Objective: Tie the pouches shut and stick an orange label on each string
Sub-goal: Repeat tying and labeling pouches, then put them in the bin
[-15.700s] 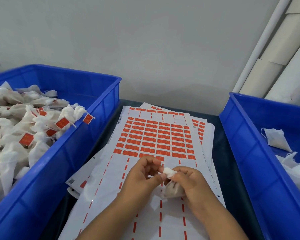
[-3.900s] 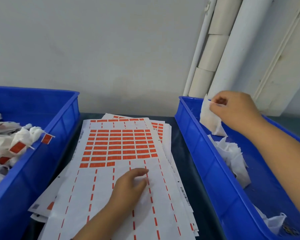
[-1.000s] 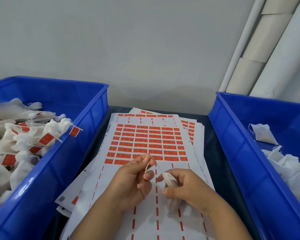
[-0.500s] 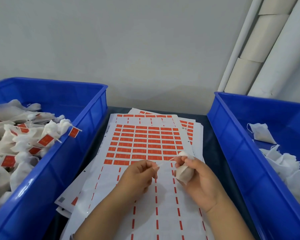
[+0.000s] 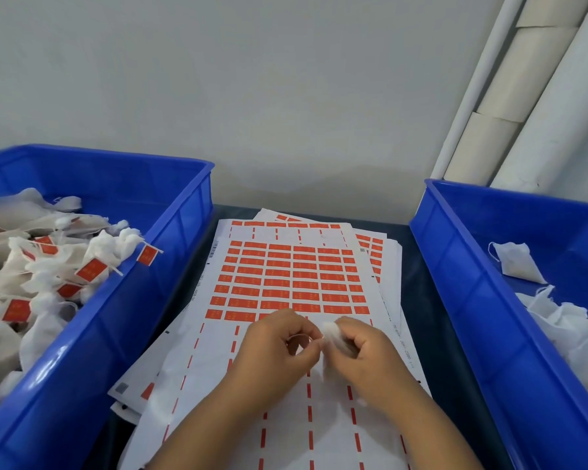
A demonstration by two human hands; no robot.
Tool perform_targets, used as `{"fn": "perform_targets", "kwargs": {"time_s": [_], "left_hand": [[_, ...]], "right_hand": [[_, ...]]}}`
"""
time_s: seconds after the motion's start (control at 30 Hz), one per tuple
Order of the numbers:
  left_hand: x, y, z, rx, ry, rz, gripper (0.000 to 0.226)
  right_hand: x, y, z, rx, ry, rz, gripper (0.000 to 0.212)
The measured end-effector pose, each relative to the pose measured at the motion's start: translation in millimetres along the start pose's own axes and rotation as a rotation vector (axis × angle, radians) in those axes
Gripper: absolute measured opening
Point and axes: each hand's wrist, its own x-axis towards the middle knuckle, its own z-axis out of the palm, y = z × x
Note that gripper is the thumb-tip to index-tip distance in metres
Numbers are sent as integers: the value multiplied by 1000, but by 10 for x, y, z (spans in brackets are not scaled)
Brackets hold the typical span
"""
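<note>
Two hands meet over the label sheet (image 5: 286,334), just below its last full row of orange labels (image 5: 292,283). The right hand (image 5: 364,354) has its fingers curled around a small white pouch (image 5: 333,332), gathered top poking out above the thumb. The left hand (image 5: 279,347) pinches something fine beside the pouch neck, probably the string; the string itself is too thin to make out here.

Progress, as judged: this pouch is mid-tie and carries no label. Left of the sheet, the left blue bin (image 5: 170,252) is heaped with tied pouches (image 5: 48,266), many showing orange tags on their strings. Right of the sheet, the right blue bin (image 5: 455,286) holds a smaller lot of loose untied pouches (image 5: 557,320), so more are left, though seemingly fewer than are finished. The near half of the sheet is stripped to dashed backing; plenty of labels remain above.

Room: both bin walls rise close on either side of the sheet, with only narrow strips of dark counter (image 5: 418,300) between. The hands work in the open middle. Reaching either bin means lifting over a rim. The sheet stack overhangs loosely toward the left bin.
</note>
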Motion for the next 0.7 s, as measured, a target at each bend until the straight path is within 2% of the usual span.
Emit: {"fn": "perform_targets", "kwargs": {"time_s": [0.1, 0.17, 0.37, 0.53, 0.6, 0.7], "left_hand": [[-3, -24, 51, 55, 5, 79, 28], [6, -42, 78, 58, -15, 87, 28], [10, -74, 94, -31, -26, -33, 23], [14, -44, 85, -45, 17, -97, 22], [13, -34, 99, -74, 19, -138, 20], [19, -18, 95, -253, 24, -245, 16]], "right_hand": [[-5, 0, 19, -15, -46, 16, 23], [-2, 5, 16, 8, -80, 18, 18], [-10, -18, -7, 120, -209, 38, 10], [-9, -38, 42, 116, -46, 43, 10], [-10, -35, 42, 182, 11, 52, 18], [-25, -54, 56, 270, 46, 42, 22]]}}
